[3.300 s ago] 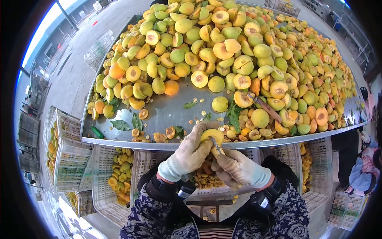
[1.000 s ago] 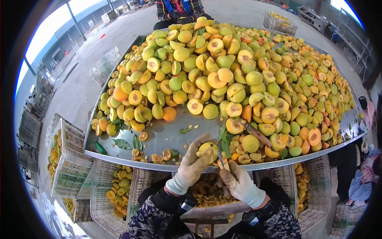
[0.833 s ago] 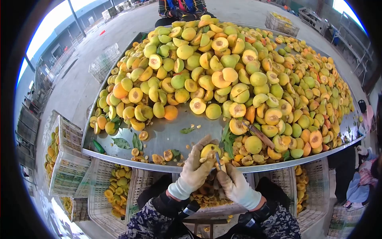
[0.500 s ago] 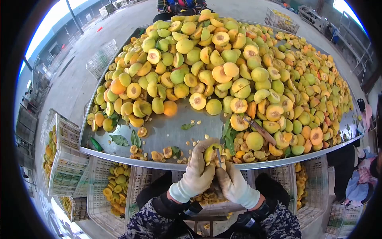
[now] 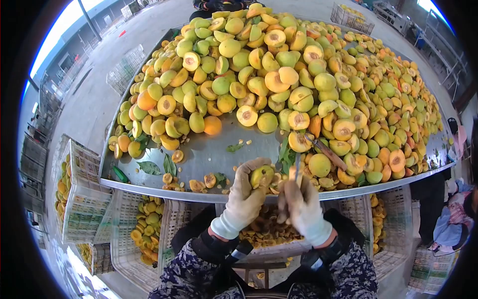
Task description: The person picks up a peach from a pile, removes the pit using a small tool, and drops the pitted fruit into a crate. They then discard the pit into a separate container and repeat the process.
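At the left of the frame, beyond the table's corner, you have a tilted white crate (image 5: 88, 202) with fruit in it. A green object (image 5: 119, 174) and some leaves (image 5: 149, 168) lie on the left part of your metal table (image 5: 214, 154). Just below the centre, your gloved left hand (image 5: 243, 202) grips a greenish-yellow fruit (image 5: 262, 176) above the table's near edge. Behind it, the big heap of whole and halved fruit (image 5: 284, 65) spreads from upper left to right. Below your hands, a crate (image 5: 284, 249) holds fruit pieces. Just right of the held fruit, your gloved right hand (image 5: 302, 209) is closed around a slim metal tool (image 5: 298, 169), its tip up and apart from that fruit. Farther right, a wooden-handled knife (image 5: 329, 153) rests against the heap. At the right edge is another person (image 5: 450, 219).
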Demonstrator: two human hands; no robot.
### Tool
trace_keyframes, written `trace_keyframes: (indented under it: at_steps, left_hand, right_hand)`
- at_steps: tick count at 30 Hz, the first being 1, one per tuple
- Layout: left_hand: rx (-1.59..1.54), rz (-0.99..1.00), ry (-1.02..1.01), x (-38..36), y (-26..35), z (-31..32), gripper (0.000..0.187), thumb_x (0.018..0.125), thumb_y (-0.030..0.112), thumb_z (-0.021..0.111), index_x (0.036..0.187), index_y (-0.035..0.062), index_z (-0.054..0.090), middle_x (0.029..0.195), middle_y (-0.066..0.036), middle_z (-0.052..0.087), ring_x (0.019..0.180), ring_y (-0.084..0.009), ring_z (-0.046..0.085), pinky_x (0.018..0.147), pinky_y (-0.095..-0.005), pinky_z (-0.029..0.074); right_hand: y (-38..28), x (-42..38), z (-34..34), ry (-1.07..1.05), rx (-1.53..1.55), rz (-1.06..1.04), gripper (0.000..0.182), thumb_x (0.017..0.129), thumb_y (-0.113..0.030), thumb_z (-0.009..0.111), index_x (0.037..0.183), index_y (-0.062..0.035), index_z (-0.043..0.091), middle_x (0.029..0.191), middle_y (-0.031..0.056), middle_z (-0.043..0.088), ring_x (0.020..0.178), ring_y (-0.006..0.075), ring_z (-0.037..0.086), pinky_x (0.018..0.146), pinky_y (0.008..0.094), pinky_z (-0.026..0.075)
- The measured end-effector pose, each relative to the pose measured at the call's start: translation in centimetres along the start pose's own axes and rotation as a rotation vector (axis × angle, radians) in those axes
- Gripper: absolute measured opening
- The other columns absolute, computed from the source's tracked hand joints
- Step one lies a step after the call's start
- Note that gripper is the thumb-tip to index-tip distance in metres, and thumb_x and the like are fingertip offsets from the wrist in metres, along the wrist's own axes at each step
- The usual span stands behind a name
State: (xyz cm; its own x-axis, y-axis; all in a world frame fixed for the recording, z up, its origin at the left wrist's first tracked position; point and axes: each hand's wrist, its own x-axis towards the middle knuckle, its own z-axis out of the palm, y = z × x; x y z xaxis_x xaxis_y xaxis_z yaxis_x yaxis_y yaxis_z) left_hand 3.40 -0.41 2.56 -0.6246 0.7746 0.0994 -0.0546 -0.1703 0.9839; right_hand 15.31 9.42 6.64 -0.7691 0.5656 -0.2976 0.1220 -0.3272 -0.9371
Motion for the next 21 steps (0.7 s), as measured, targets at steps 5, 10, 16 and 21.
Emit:
trace_keyframes:
  at_steps: [5, 10, 16, 21]
  left_hand:
    - [0.505, 0.401, -0.158, -0.1, -0.2, 0.1, 0.059, 0.070, -0.014, 0.045, 0.128, -0.0026, 0.045, 0.131, -0.023, 0.050, 0.122, -0.0319, 0.051, 0.103, -0.0377, 0.040]
    - [0.108, 0.092, -0.181, -0.6, -0.1, -0.3, 0.053, 0.083, -0.009, 0.044, 0.135, -0.0027, 0.038, 0.137, -0.018, 0.046, 0.126, -0.0255, 0.047, 0.107, -0.0352, 0.037]
    - [-0.624, -0.238, -0.071, -0.2, 1.7, -1.3, 0.052, 0.095, 0.001, 0.047, 0.143, -0.0012, 0.028, 0.135, -0.015, 0.047, 0.124, -0.0246, 0.050, 0.105, -0.0358, 0.041]
    - [-0.581, -0.207, -0.075, -0.5, 1.7, -1.1, 0.053, 0.095, 0.003, 0.047, 0.144, -0.0013, 0.026, 0.135, -0.015, 0.047, 0.123, -0.0228, 0.050, 0.106, -0.0339, 0.039]
  right_hand:
    - [0.3, 1.6, -1.5, -0.158, 0.087, 0.241, 0.040, 0.091, -0.043, 0.063, 0.099, -0.0052, 0.055, 0.064, 0.0013, 0.054, 0.044, 0.0098, 0.053, 0.037, 0.0220, 0.041]
    - [0.4, 1.0, -1.7, -0.196, 0.290, 0.307, 0.023, 0.092, -0.027, 0.063, 0.098, -0.0052, 0.056, 0.064, 0.0015, 0.055, 0.044, 0.0109, 0.053, 0.038, 0.0237, 0.042]
    - [0.1, -1.0, -1.4, -0.274, -0.269, -0.070, 0.034, 0.095, -0.033, 0.061, 0.094, -0.0010, 0.050, 0.071, 0.0029, 0.054, 0.052, 0.0096, 0.052, 0.048, 0.0267, 0.042]
    - [3.1, 0.6, -1.0, -0.155, -0.673, -0.701, 0.028, 0.097, -0.027, 0.056, 0.102, 0.0000, 0.050, 0.069, 0.0173, 0.056, 0.056, 0.0371, 0.056, 0.052, 0.0407, 0.044]
